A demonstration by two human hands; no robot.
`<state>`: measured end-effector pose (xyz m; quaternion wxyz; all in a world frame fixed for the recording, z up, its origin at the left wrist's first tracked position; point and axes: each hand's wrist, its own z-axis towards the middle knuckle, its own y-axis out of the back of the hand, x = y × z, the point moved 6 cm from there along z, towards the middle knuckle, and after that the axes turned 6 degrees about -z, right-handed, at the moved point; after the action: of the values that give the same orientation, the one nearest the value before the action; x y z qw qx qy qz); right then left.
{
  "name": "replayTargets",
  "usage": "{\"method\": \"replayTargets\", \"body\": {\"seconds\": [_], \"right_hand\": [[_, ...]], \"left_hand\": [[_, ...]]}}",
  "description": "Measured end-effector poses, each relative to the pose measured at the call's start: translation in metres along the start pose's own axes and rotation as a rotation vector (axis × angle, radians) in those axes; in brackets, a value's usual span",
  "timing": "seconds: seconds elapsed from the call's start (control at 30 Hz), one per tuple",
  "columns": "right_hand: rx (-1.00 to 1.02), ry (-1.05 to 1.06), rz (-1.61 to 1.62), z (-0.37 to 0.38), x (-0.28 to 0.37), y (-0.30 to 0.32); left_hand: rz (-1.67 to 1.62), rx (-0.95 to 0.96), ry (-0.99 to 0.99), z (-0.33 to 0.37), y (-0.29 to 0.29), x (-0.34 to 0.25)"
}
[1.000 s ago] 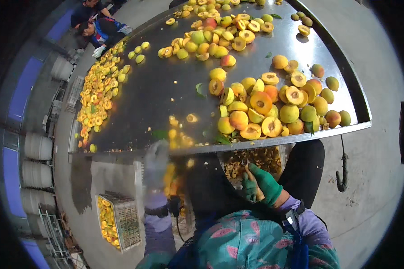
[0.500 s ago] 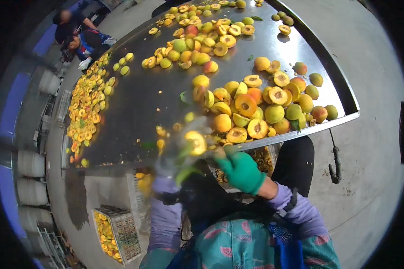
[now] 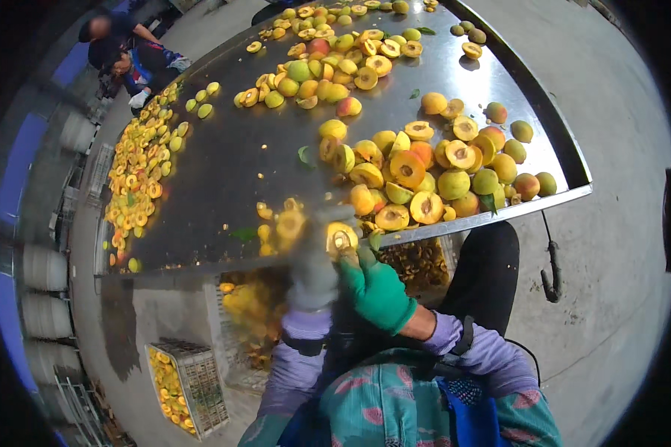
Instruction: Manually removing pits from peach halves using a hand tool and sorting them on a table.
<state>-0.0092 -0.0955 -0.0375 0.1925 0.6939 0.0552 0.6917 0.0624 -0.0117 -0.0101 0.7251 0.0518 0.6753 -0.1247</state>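
Observation:
My left hand (image 3: 311, 261), in a grey glove and blurred, is closed around a halved yellow peach (image 3: 341, 238) at the table's near edge. The peach's cut face points up, with the pit area showing in its middle. My right hand (image 3: 382, 294), in a green glove, has its fingers curled against the lower side of that half. Whatever those fingers grip is hidden. Just to the right, on the metal table (image 3: 224, 160), lies a heap of whole and halved peaches (image 3: 408, 170). A few blurred pieces (image 3: 289, 222) lie left of my left hand.
Below the table edge stand a crate of dark pits and scraps (image 3: 417, 264) and a blurred crate of yellow fruit (image 3: 250, 305). Another fruit crate (image 3: 194, 387) is on the floor at left. Across the table, two people (image 3: 130, 56) are near a long fruit pile (image 3: 142, 167).
My left hand has moved slightly right with a peach half showing in it, and my right hand has shifted left to meet it. Yellow fruit near the crate below is blurred in both frames.

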Motion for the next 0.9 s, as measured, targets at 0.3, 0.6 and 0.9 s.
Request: {"method": "replayTargets", "body": {"seconds": [0.3, 0.6, 0.9], "right_hand": [[0.045, 0.101, 0.118, -0.004, -0.010, -0.009], [-0.110, 0.155, 0.046, -0.007, -0.002, -0.009], [0.391, -0.382, 0.798, -0.005, 0.019, -0.004]], "left_hand": [[0.101, -0.230, 0.141, -0.002, -0.003, -0.006], [0.021, -0.211, 0.068, 0.007, 0.001, 0.012], [0.781, 0.316, -0.465, 0.027, -0.023, -0.033]]}}
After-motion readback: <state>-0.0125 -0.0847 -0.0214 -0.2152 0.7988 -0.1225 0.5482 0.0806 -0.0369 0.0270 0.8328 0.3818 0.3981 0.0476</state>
